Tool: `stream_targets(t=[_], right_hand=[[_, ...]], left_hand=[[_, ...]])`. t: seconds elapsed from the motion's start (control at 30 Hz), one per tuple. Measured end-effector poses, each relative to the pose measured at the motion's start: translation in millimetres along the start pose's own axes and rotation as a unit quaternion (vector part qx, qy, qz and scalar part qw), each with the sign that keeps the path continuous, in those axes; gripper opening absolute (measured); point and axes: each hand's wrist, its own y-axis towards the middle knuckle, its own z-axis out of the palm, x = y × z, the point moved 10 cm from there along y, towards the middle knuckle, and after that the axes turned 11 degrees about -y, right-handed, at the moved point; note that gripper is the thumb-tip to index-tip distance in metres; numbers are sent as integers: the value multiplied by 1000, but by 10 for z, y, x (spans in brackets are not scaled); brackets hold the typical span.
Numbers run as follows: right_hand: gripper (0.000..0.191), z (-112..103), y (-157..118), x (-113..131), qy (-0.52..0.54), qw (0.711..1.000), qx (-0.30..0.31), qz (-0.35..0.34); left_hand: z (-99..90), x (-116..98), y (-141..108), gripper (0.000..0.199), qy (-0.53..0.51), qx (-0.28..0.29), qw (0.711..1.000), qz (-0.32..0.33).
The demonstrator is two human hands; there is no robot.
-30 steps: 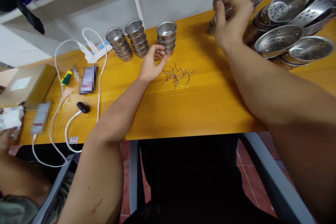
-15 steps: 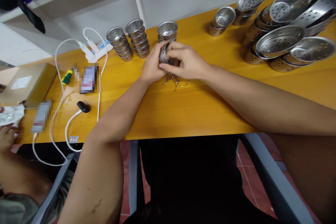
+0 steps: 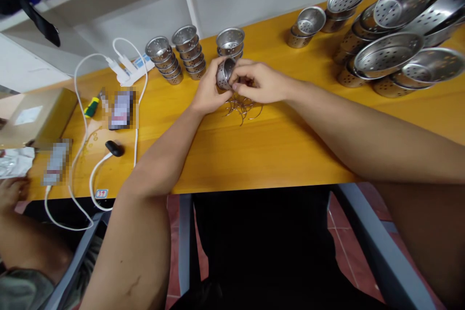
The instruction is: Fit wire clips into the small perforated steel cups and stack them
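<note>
A small perforated metal strainer cup (image 3: 224,73) is tilted on its side in my left hand (image 3: 207,91), whose fingers and thumb wrap round it. At the cup's open rim, my right hand (image 3: 256,81) has thumb and forefinger pinched together; whatever lies between them is too small to make out. Right beneath my hands, several thin curved metal wires (image 3: 241,111) lie in a loose heap on the wooden table (image 3: 269,150). Just behind my hands stands a short stack of similar strainer cups (image 3: 231,41).
Two taller stacks of strainer cups (image 3: 159,49) (image 3: 185,38) stand behind on the left. Larger strainer baskets (image 3: 388,55) crowd the right. A power strip (image 3: 134,73), phone (image 3: 122,109), screwdriver (image 3: 92,106), cables and cardboard box (image 3: 39,114) lie left, near another person's hand (image 3: 12,193).
The strainer cup has turned so more of its side and opening show. My right hand has drawn slightly right, its fingers now at the rim rather than over the opening.
</note>
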Motion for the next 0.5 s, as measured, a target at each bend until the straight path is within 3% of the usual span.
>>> stream_targets(t=[0.23,0.5], right_hand=[[58,-27,-9,-142,19,998,-32,42],[70,-30,14,-172,57,995,-51,62]], left_hand=[[-18,36,1,91,-5,-9,1000,18],[-27,-52,6,84,-11,-19,999,25]])
